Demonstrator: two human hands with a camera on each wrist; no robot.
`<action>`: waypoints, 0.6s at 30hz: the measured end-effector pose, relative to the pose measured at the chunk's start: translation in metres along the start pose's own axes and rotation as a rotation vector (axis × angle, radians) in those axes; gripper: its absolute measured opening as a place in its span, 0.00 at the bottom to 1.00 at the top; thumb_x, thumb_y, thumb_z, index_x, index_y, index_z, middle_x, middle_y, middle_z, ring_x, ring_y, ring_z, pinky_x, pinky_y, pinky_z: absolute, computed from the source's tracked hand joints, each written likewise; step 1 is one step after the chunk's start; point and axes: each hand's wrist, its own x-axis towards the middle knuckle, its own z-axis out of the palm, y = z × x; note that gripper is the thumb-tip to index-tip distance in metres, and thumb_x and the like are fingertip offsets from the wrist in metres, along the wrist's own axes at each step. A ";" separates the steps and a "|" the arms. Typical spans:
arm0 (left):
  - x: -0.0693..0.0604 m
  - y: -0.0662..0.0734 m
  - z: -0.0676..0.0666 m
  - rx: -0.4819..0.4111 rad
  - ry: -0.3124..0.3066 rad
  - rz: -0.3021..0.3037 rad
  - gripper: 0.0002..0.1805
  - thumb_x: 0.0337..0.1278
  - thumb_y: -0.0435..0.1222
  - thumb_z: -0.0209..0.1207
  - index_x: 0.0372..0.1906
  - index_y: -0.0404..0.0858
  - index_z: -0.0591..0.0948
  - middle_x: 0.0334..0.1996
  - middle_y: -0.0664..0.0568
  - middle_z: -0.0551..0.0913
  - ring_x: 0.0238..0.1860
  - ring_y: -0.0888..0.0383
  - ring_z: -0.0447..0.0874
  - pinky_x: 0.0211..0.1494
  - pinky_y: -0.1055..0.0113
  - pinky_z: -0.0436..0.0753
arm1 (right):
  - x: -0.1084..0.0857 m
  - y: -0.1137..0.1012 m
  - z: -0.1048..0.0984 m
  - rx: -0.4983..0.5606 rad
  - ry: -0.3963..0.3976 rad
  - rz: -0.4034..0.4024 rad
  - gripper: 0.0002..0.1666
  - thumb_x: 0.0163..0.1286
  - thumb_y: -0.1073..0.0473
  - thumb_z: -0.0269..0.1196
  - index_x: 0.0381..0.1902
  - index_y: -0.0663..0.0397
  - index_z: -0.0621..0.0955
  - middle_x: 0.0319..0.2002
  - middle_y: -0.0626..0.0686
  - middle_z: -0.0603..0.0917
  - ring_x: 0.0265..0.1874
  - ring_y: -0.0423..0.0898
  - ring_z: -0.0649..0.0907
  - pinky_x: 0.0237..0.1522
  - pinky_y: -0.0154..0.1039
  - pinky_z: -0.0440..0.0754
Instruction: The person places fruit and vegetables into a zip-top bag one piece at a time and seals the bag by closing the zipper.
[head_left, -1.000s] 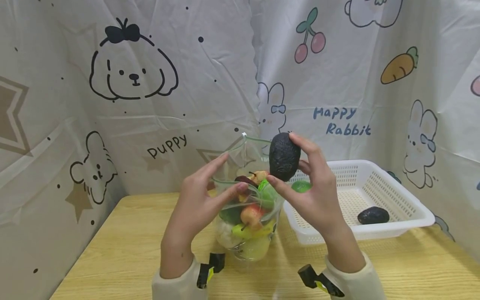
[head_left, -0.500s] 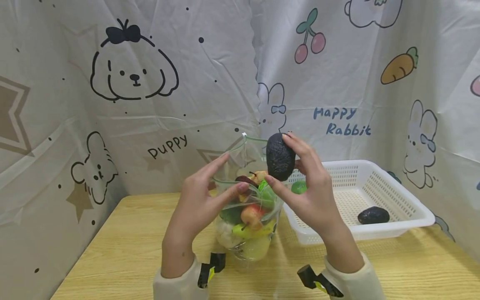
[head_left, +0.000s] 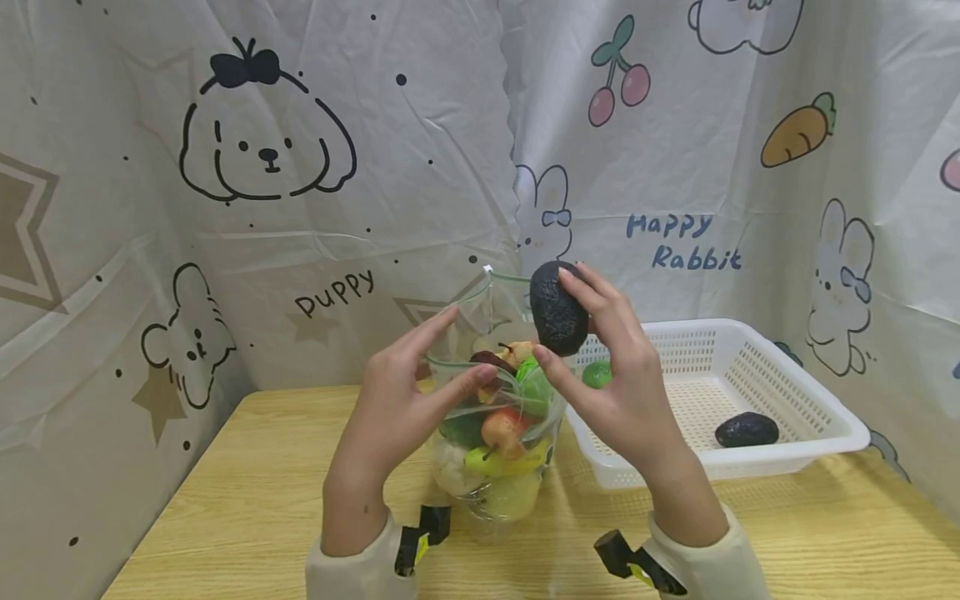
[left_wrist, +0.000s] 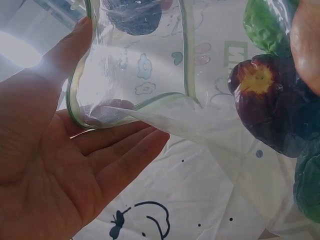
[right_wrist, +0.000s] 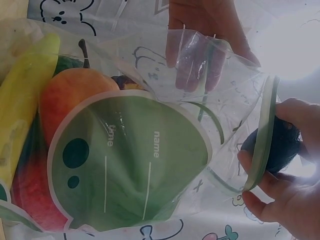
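A clear zip bag with a green rim stands upright, filled with fruit and vegetable pieces. Among them are a red-orange fruit with a stem, a yellow banana-like piece and a dark purple piece. My left hand holds the bag's mouth at its left side, thumb and fingers spread along the rim. A dark, wrinkled avocado is pinched between the thumb and fingers of my right hand, at the right side of the bag's mouth. The right wrist view shows the avocado partly behind the green rim.
To the right stands a white perforated basket holding another dark avocado. A green round piece shows at its left end, partly hidden by my right hand. The wooden table meets a printed cloth behind.
My right hand has shifted the avocado slightly left, towards the bag's mouth, and its fingers sit a little further over it. The left hand and the bag have hardly moved.
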 end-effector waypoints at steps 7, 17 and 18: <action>0.000 0.000 0.000 -0.002 -0.001 0.003 0.41 0.56 0.44 0.73 0.72 0.36 0.72 0.69 0.48 0.75 0.66 0.50 0.77 0.52 0.54 0.86 | 0.000 0.001 0.000 -0.019 0.007 -0.002 0.41 0.65 0.64 0.71 0.74 0.47 0.71 0.75 0.55 0.66 0.70 0.55 0.72 0.64 0.58 0.77; 0.000 0.000 -0.001 -0.002 -0.010 -0.019 0.41 0.57 0.45 0.73 0.73 0.37 0.72 0.70 0.49 0.75 0.67 0.52 0.76 0.53 0.53 0.86 | -0.001 0.001 0.000 -0.028 -0.004 -0.007 0.41 0.65 0.65 0.70 0.75 0.47 0.70 0.75 0.56 0.65 0.70 0.56 0.71 0.65 0.62 0.74; -0.001 0.000 -0.001 -0.002 -0.010 -0.020 0.41 0.57 0.45 0.73 0.73 0.37 0.72 0.70 0.49 0.75 0.67 0.52 0.76 0.53 0.53 0.86 | -0.001 0.001 0.000 -0.029 -0.005 -0.007 0.41 0.65 0.65 0.70 0.75 0.47 0.70 0.75 0.56 0.65 0.70 0.56 0.71 0.65 0.62 0.74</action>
